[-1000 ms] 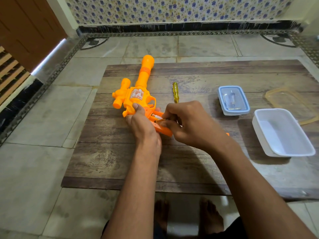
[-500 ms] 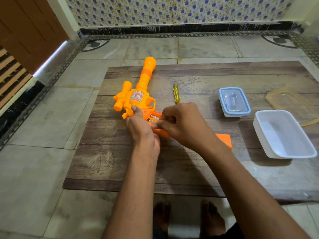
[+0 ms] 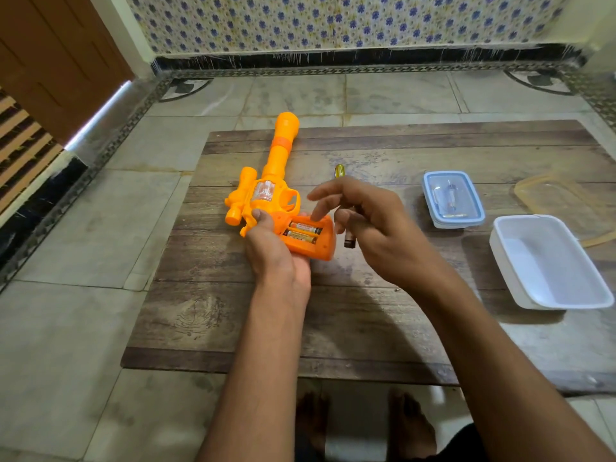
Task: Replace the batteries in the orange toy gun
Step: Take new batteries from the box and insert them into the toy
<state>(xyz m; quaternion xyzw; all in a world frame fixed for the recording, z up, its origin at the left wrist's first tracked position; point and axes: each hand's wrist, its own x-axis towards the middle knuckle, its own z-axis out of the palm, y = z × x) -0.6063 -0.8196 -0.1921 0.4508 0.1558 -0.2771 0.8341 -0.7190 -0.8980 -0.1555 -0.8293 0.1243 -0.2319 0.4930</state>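
flat on the wooden board (image 3: 366, 328) lies the orange toy gun (image 3: 266, 191), its barrel pointing toward twelve o'clock and slightly right, muzzle over the board's far edge. its grip faces up with the battery compartment (image 3: 306, 236) uncovered, and two batteries (image 3: 301, 231) sit side by side inside. the left hand (image 3: 273, 251) grips the gun at the base of the grip, thumb pressed on the body near the trigger guard. the right hand (image 3: 373, 225) hovers at three o'clock of the compartment, index finger stretched out toward the batteries, the other fingers curled round a dark battery (image 3: 349, 241) whose end pokes out below the palm. just beyond that hand, at twelve o'clock, shows the yellow handle of a screwdriver (image 3: 339, 170). further toward three o'clock stands a small blue-rimmed lidded box (image 3: 453, 199) with small items inside, too blurred to name. near it, at four o'clock, sits an open white container (image 3: 546, 261), and beside the board's right edge lies a clear yellowish lid (image 3: 550, 198).
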